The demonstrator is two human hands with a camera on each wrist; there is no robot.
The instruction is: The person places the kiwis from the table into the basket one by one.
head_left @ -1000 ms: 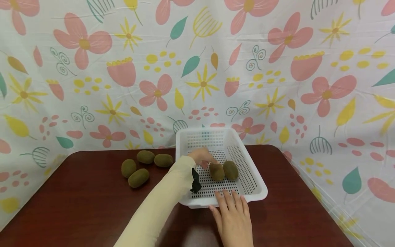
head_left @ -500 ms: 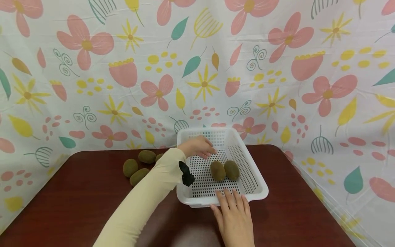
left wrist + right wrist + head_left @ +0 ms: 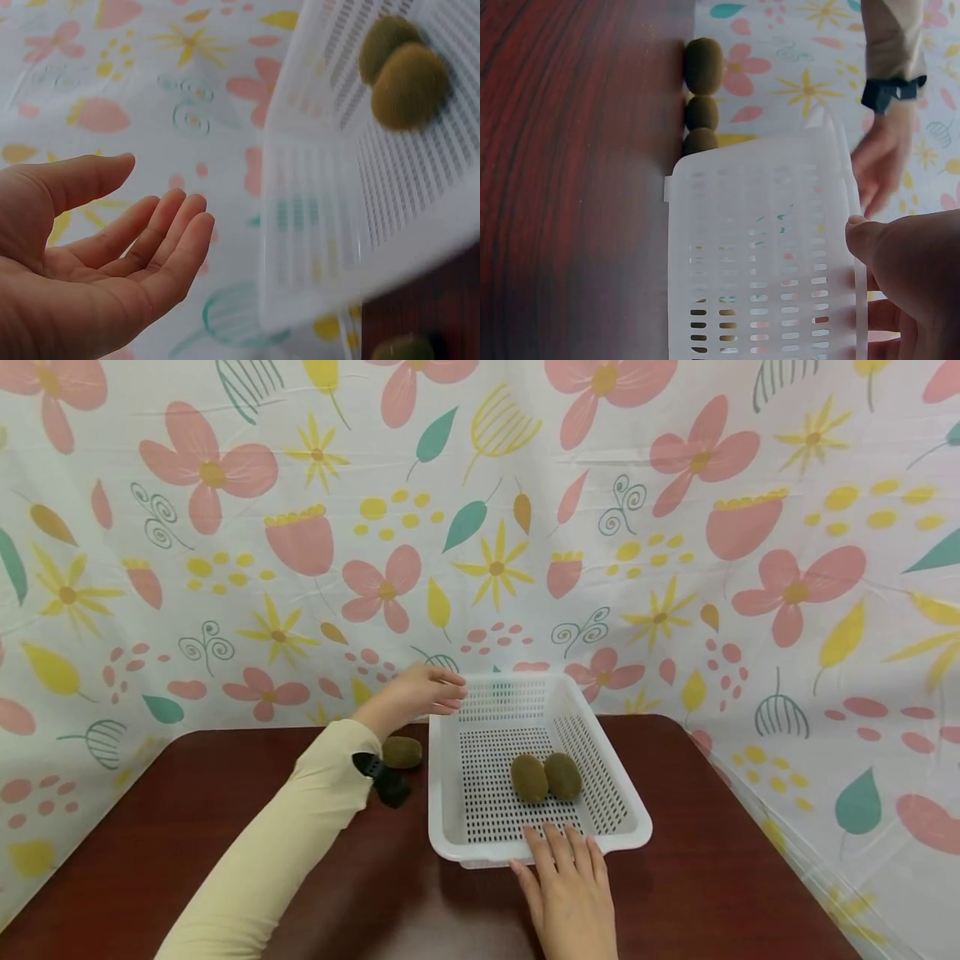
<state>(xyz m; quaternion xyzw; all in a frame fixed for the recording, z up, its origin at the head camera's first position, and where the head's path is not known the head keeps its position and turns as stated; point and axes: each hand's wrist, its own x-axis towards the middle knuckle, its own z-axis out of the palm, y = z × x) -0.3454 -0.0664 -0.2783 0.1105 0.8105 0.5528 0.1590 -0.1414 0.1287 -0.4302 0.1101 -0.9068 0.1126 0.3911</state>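
Observation:
Two brown kiwis (image 3: pixel 529 778) lie side by side in a white perforated plastic basket (image 3: pixel 444 793). My left hand (image 3: pixel 423 693) hovers over the basket's back left corner, holding nothing. In the left wrist view, its fingers (image 3: pixel 169 247) are loosely bent and the thumb stands apart. My right hand (image 3: pixel 568 893) holds the basket's front rim, fingers over the edge and thumb on the outer side. Left of the basket, one kiwi (image 3: pixel 402 752) shows beside my left wrist; my forearm hides others. Several of these loose kiwis (image 3: pixel 703 66) appear in the right wrist view.
The basket stands on a dark reddish-brown table (image 3: pixel 705 877). Behind the table hangs a white floral cloth (image 3: pixel 480 527). A black strap with a small device (image 3: pixel 382 779) sits on the left wrist over a cream sleeve (image 3: pixel 262 852).
My left hand has moved up and left, away from the kiwis inside the basket, and its arm now covers most loose kiwis. The right hand stays on the rim.

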